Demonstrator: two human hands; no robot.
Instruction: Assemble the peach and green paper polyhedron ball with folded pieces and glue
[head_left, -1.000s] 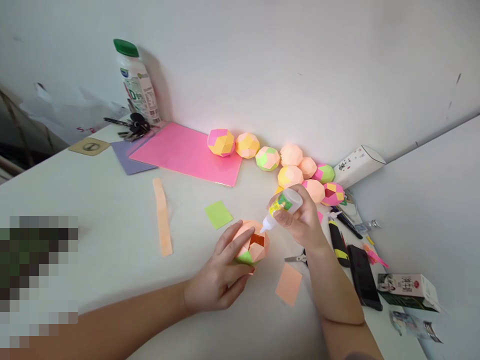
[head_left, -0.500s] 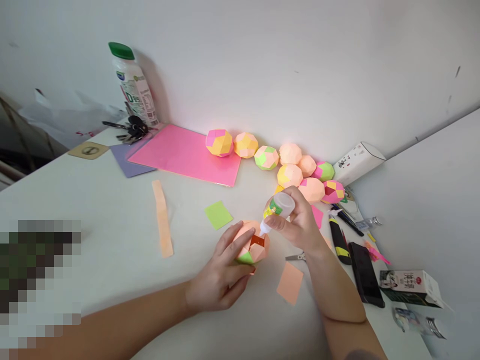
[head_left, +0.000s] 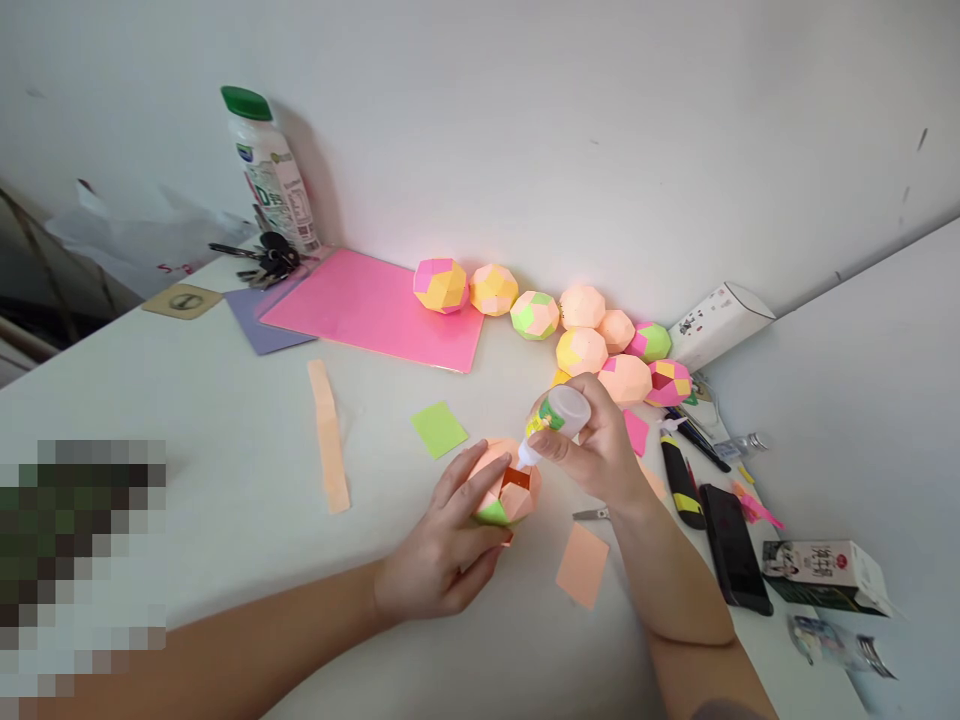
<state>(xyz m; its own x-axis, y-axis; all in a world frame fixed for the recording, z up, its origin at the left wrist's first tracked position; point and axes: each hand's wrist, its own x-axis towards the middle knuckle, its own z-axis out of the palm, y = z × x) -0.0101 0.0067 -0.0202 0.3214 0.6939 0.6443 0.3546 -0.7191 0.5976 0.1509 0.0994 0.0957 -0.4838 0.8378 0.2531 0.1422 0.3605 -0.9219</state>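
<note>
My left hand (head_left: 439, 545) grips a peach paper ball (head_left: 508, 492) with green and orange facets, steadying it on the white table (head_left: 187, 420). My right hand (head_left: 596, 450) is closed round a small white glue bottle (head_left: 556, 418), tilted down to the left. Its nozzle touches the ball's open top. A peach paper square (head_left: 582, 565) lies just right of the ball, and a green square (head_left: 439, 429) just behind it.
Several finished paper balls (head_left: 581, 335) line the wall. A pink sheet (head_left: 375, 305), purple sheet, keys (head_left: 262, 258) and a green-capped bottle (head_left: 268, 170) stand at the back left. A peach strip (head_left: 328, 435) lies left. Scissors (head_left: 592, 514), a phone (head_left: 735, 548) and cartons sit right.
The glue bottle has dropped a little, bringing its nozzle down onto the ball's opening. My left hand has kept its hold on the ball.
</note>
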